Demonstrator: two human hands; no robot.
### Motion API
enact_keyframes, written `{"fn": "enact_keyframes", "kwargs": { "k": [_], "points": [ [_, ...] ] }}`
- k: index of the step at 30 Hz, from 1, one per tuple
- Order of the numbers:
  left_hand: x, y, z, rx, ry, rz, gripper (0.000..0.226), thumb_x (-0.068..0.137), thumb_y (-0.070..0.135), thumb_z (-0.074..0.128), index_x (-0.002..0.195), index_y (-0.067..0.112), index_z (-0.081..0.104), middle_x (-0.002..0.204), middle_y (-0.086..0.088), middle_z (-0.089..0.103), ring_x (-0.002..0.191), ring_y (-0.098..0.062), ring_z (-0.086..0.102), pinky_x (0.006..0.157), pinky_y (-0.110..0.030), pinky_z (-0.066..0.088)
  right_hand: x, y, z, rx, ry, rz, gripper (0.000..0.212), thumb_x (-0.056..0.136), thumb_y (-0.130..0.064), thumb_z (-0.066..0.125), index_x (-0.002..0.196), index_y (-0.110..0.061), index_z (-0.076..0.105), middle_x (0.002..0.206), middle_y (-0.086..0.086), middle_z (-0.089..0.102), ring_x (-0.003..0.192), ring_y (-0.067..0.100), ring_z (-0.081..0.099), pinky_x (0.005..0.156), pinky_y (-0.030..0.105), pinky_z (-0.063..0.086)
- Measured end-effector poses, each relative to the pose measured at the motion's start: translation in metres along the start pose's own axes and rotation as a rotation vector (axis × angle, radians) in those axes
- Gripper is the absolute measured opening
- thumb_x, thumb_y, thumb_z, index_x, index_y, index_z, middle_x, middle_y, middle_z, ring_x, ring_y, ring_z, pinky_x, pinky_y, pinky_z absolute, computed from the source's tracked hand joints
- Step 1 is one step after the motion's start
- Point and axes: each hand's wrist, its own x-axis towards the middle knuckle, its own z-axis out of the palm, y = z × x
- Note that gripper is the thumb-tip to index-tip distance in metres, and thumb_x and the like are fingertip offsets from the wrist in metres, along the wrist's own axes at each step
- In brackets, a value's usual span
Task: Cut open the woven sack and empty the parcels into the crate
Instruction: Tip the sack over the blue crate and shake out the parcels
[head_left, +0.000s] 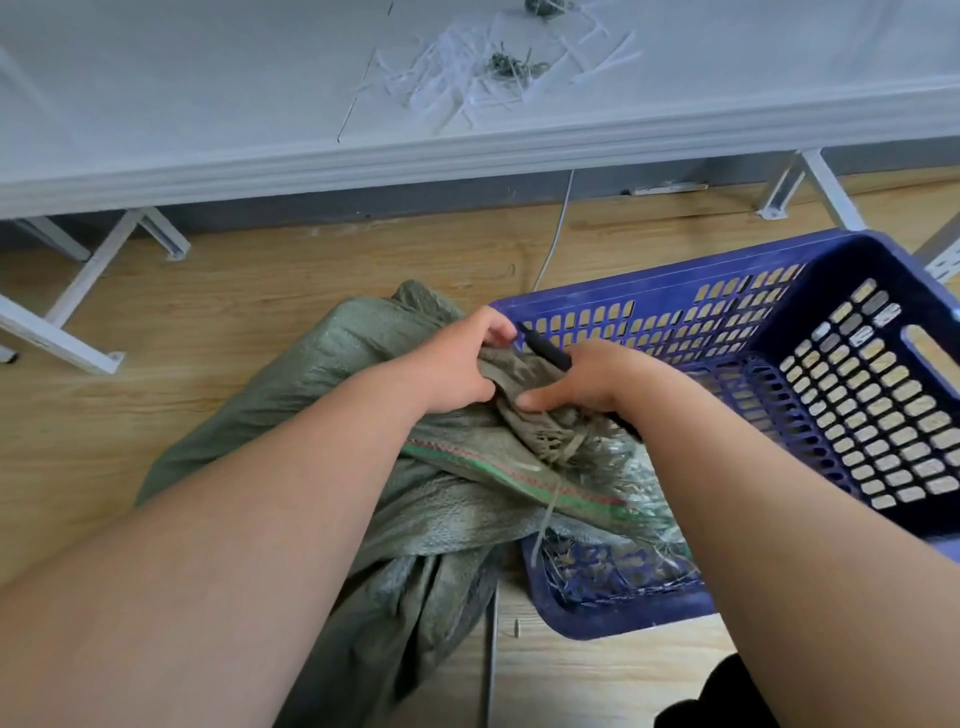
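This looks like a parcel-sorting or packing workroom rather than a home. Beyond the hands runs a long white worktable (260, 104) on angled metal legs (98, 270), littered with cut white strips (467, 88) and tufts of green fibre (506, 65). A wood-look floor (260, 291) lies under the hands, with a blue perforated plastic crate (779, 332) to their right and a grey skirting (415, 205) behind the table.

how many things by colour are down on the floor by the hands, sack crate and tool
green: 1, the woven sack, gripped by the left hand
blue: 1, the crate, with no parcels showing in it
black: 1, the tool, held in the right hand
total: 3
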Motion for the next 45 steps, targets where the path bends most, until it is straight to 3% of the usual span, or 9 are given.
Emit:
{"fn": "enact_keyframes", "kwargs": {
  "k": [4,9,12,21,25,28,32,36,45],
  "points": [
    [0.006,0.006,-0.008,0.529,-0.015,-0.027,0.091,0.074,0.049,0.073,0.148,0.033,0.022,0.153,0.003,0.032,0.141,-0.018,0.028,0.116,-0.04,0.011,0.003,0.025,-0.021,0.031,0.376,0.191,0.06,0.071,-0.052,0.076,0.113,-0.013,0.061,0.087,0.007,0.057,0.077,0.025,0.052,0.067,0.03,0.042],
    [0.006,0.014,0.003,0.505,-0.144,-0.026,0.113,0.061,0.065,0.075,0.15,0.037,0.012,0.157,0.004,0.022,0.144,-0.022,0.02,0.111,-0.045,0.018,0.0,0.047,-0.025,0.035,0.442,0.288,0.05,0.079,-0.039,0.073,0.118,-0.011,0.06,0.089,0.011,0.058,0.081,0.03,0.054,0.068,0.034,0.044],
    [0.006,0.009,0.015,0.657,-0.016,-0.017,0.069,0.077,0.045,0.073,0.139,0.034,0.046,0.138,-0.002,0.049,0.129,-0.027,0.041,0.103,-0.041,0.036,-0.009,0.031,-0.028,-0.048,0.334,0.227,0.058,0.073,-0.036,0.079,0.119,-0.009,0.057,0.099,0.012,0.061,0.085,0.028,0.057,0.069,0.033,0.045],
    [0.012,-0.003,0.011,0.08,0.241,-0.167,0.024,0.083,0.011,0.062,0.098,0.024,0.074,0.098,-0.005,0.073,0.094,-0.022,0.065,0.083,-0.032,0.051,-0.03,-0.039,0.003,0.175,0.311,-0.198,0.093,0.061,-0.043,0.085,0.14,-0.018,0.043,0.13,0.003,0.057,0.12,0.023,0.054,0.092,0.031,0.044],
    [-0.003,-0.013,-0.012,-0.331,-0.06,-0.134,0.039,0.081,-0.005,0.069,0.119,0.001,0.063,0.117,-0.013,0.066,0.1,-0.013,0.061,0.088,-0.017,0.05,-0.011,-0.024,0.038,0.028,0.23,0.018,0.057,0.076,-0.028,0.077,0.125,-0.014,0.054,0.118,0.01,0.062,0.11,0.029,0.059,0.084,0.033,0.048],
    [-0.018,-0.031,-0.045,-0.308,0.103,-0.153,0.04,0.083,0.002,0.07,0.122,0.007,0.062,0.121,-0.008,0.065,0.098,-0.009,0.061,0.075,0.0,0.044,0.001,-0.017,0.046,0.016,0.304,0.069,0.033,0.084,-0.015,0.062,0.117,-0.016,0.061,0.095,0.01,0.059,0.091,0.03,0.058,0.072,0.032,0.045],
    [-0.043,-0.084,-0.09,0.084,0.089,-0.46,0.054,0.09,0.019,0.065,0.141,0.023,0.046,0.146,-0.003,0.045,0.129,-0.019,0.045,0.105,-0.025,0.03,0.006,-0.018,0.043,0.008,0.34,0.074,0.031,0.085,-0.012,0.058,0.116,-0.017,0.061,0.079,0.008,0.054,0.079,0.029,0.053,0.07,0.036,0.049],
    [-0.056,-0.121,-0.096,-0.149,-0.165,-0.666,0.063,0.091,0.027,0.064,0.146,0.03,0.034,0.153,0.004,0.032,0.138,-0.021,0.033,0.109,-0.042,0.031,0.01,-0.026,0.044,-0.027,0.348,0.089,0.031,0.085,-0.011,0.055,0.114,-0.016,0.06,0.082,0.01,0.056,0.086,0.033,0.058,0.073,0.038,0.049],
    [-0.033,-0.136,-0.056,-0.06,0.456,-0.494,0.009,0.086,0.022,0.07,0.081,0.022,0.062,0.079,-0.002,0.059,0.075,-0.02,0.052,0.067,-0.025,0.032,0.018,-0.031,0.051,-0.048,0.353,0.165,0.029,0.083,-0.009,0.054,0.11,-0.019,0.059,0.09,0.011,0.057,0.084,0.031,0.055,0.067,0.036,0.042]
  ]
}}
